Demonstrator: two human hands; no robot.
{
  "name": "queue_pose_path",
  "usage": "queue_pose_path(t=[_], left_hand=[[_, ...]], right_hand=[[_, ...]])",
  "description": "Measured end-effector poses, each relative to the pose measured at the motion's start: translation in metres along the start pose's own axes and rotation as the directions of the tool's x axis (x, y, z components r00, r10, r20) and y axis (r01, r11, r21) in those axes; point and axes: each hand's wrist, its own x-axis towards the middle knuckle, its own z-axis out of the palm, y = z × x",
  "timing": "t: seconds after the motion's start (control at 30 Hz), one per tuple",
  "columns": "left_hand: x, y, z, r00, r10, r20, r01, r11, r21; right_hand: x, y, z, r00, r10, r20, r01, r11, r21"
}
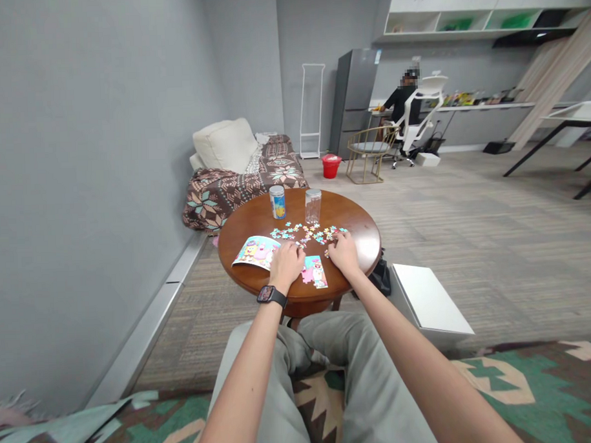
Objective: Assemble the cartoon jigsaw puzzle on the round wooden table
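On a round brown table point(242, 223), small colourful jigsaw puzzle pieces point(320, 234) lie scattered. My left hand point(286, 266), with a black watch on its wrist, rests between the picture sheet point(254, 250) and a joined section of puzzle point(315, 272). Its fingers are curled close together by a few pieces; whatever they may hold is hidden. At the right of the scattered pieces, my right hand point(344, 252) reaches down with thumb and fingers apart, touching the pieces there. Behind the pieces stand a jar with a blue-and-yellow label point(278, 206) and a clear jar point(313, 209).
A patterned-covered sofa point(212, 198) stands beyond the table at left. To the right is a white box point(431, 297). Farther back are a red bucket point(331, 166), a gold-framed chair point(368, 148), a grey fridge point(354, 93) and a person point(402, 105) at a counter.
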Motion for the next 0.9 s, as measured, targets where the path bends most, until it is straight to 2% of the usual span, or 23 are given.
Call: queue_pose_path(t=[0.2,0.9], left_hand=[[0.0006,-0.0005,-0.0006,1.000,0.013,0.005,-0.013,1.000,0.014],[0.0004,0.0000,-0.0024,1.000,0.019,0.001,-0.019,0.999,0.040]], right_hand=[[-0.0004,-0.0037,-0.0026,0.998,0.013,0.056,-0.013,1.000,-0.002],[0.0004,-0.0056,-0.0038,0.999,0.020,0.025,-0.020,1.000,-0.013]])
